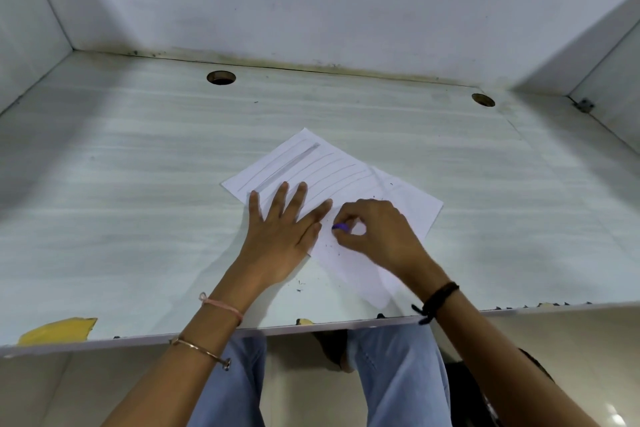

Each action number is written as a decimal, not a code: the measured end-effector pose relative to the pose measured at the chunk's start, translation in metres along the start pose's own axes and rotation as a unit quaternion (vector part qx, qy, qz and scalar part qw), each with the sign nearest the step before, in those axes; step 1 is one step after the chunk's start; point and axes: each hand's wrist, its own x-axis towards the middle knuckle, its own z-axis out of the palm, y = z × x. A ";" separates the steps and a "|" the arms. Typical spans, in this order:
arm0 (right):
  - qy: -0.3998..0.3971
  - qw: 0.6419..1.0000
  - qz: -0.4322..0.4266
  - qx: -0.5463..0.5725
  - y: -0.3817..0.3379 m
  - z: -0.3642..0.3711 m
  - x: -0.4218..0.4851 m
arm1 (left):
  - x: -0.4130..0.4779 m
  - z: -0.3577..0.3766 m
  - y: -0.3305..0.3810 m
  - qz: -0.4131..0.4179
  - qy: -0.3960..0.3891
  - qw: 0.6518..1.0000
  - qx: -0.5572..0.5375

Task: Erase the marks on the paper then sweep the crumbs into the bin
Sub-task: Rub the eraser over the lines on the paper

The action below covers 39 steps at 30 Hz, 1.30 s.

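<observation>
On my far left, a torn patch of yellow tape (57, 329) sticks to the front lip of the pale wood-grain desk top (121, 184). There is open surface all the way back to the left wall and a round cable hole (221, 77).

The left hand (280, 229) lies flat with its fingers spread, pressing down the near-left side of the white paper sheet (346, 177). The sheet sits skewed at mid-desk, close to the front edge. I read no words on it, only thin ruled pencil lines (332, 170) and one thick grey smear (289, 166) towards its far-left corner.

Dark eraser crumbs (299, 289) dot the desk just off the sheet's near edge, and more lie on the paper itself.

The right hand (374, 232) pinches a small purple eraser (341, 226) between thumb and fingertips, down on the sheet. Most of the eraser is hidden in the grip. The sheet's near corner blurs out beside that wrist.

Further right is bare desk, with a second round hole (483, 99) and a small metal bracket (584, 105) at the right wall. A dark shape (464, 392) under the desk is cut off and I cannot make it out.
</observation>
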 end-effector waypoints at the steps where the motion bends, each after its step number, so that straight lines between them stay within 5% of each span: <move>1: 0.016 0.999 0.030 0.004 0.009 -0.006 0.006 | 0.000 -0.001 0.000 0.003 0.000 1.000 0.002; 4: 0.071 0.993 0.089 -0.024 0.017 -0.015 0.017 | -0.001 -0.002 0.000 0.005 -0.004 1.000 -0.004; 9: -0.005 0.999 -0.041 0.014 -0.011 0.007 -0.005 | 0.000 0.001 0.000 0.002 0.013 1.000 -0.010; 14: 0.102 0.985 0.114 0.081 0.031 -0.014 0.014 | -0.004 -0.004 0.005 -0.010 -0.009 1.000 -0.018; 22: 0.134 0.932 0.175 0.288 0.041 -0.017 -0.010 | -0.017 -0.011 0.017 -0.031 0.018 0.999 -0.033; 26: 0.125 0.950 0.143 0.249 0.038 -0.015 -0.022 | -0.002 -0.010 0.024 0.030 0.107 0.994 -0.023; 32: 0.106 0.966 0.141 0.188 0.032 -0.018 -0.018 | 0.023 -0.004 0.035 0.046 -0.006 0.997 -0.067; 37: 0.047 0.990 0.067 0.118 0.014 -0.011 -0.013 | 0.024 0.004 0.036 0.044 0.000 0.999 -0.023; 39: 0.078 0.987 0.098 0.102 0.026 -0.021 0.000 | 0.025 0.003 0.035 0.040 0.002 0.999 -0.034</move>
